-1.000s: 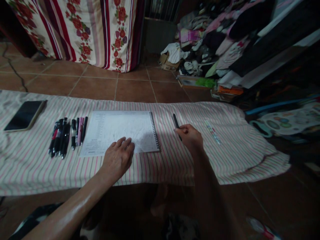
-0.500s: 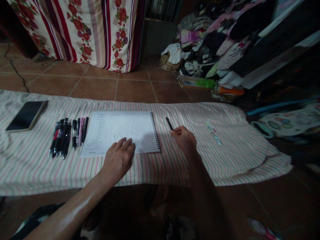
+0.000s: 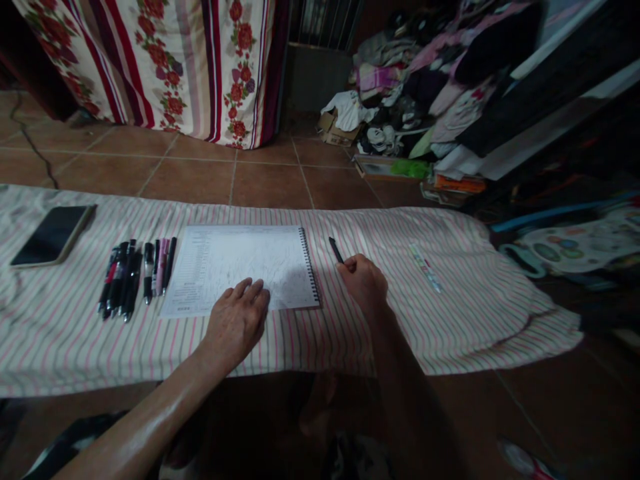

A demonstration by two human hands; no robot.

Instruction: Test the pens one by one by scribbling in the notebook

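Note:
My left hand (image 3: 240, 312) lies flat on the lower edge of a spiral notebook (image 3: 250, 250), fingers stretched out over the page. Faint marks cover part of the white page, and small print runs down its left side. To the right of the spiral binding, my right hand (image 3: 364, 281) is closed around a black pen (image 3: 335, 249), whose dark end points up and to the left. Left of the notebook lie several pens (image 3: 120, 280), mostly black, in a bunch, with a few more pens (image 3: 159, 267), one of them pink, beside them.
A striped cloth (image 3: 310, 347) covers the low table. A smartphone (image 3: 53, 233) lies at the far left. Right of my right hand is a slim pale patterned pen-like stick (image 3: 426, 268). Beyond stand a floral curtain (image 3: 200, 73) and a heap of clothes (image 3: 400, 87) on the tiled floor.
My right hand, with the black pen in it, has shifted slightly to the left. My left hand stays on the notebook.

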